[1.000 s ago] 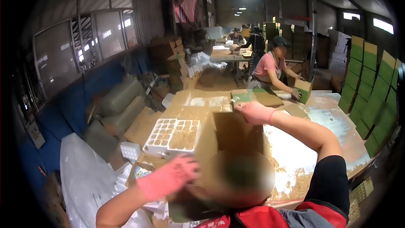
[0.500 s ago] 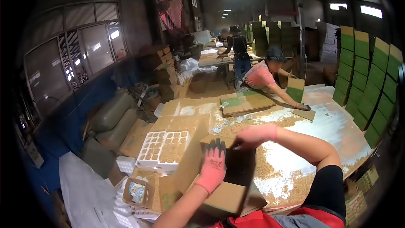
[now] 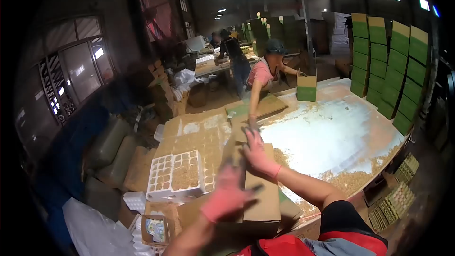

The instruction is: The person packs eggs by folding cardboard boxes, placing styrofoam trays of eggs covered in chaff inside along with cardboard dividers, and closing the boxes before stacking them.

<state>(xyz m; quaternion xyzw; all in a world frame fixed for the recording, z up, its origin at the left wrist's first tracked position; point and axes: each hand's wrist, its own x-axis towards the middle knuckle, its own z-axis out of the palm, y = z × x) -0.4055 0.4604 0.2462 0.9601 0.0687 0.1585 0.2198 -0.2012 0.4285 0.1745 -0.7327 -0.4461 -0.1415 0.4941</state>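
Both my hands wear pink gloves with dark fingertips. A brown cardboard box [image 3: 263, 199] stands in front of me, one long flap lying over its top. My right hand [image 3: 259, 154], fingers spread, rests at the far end of that flap. Blurred by motion, my left hand [image 3: 228, 194] is over the box's left side, thumb and fingers apart. A co-worker's hand [image 3: 253, 123] reaches close to my right fingertips. Left of the box is a white foam tray [image 3: 160, 180] with rows of round-cornered cells, several holding sawdust-like material.
A small carton [image 3: 166, 232] with printed packets stands front left. Flat cardboard [image 3: 268, 106] lies before the co-worker [image 3: 265, 73]. A green-and-tan box [image 3: 306, 89] stands on the sawdust-strewn table [image 3: 327, 128]. Stacked green boxes [image 3: 388, 71] line the right; egg trays [image 3: 391, 208] sit below the edge.
My view has turned right. The flap has come down over the box, my right hand has moved onto it, and my left hand has left the box's inside. The co-worker's arm has swung toward my box.
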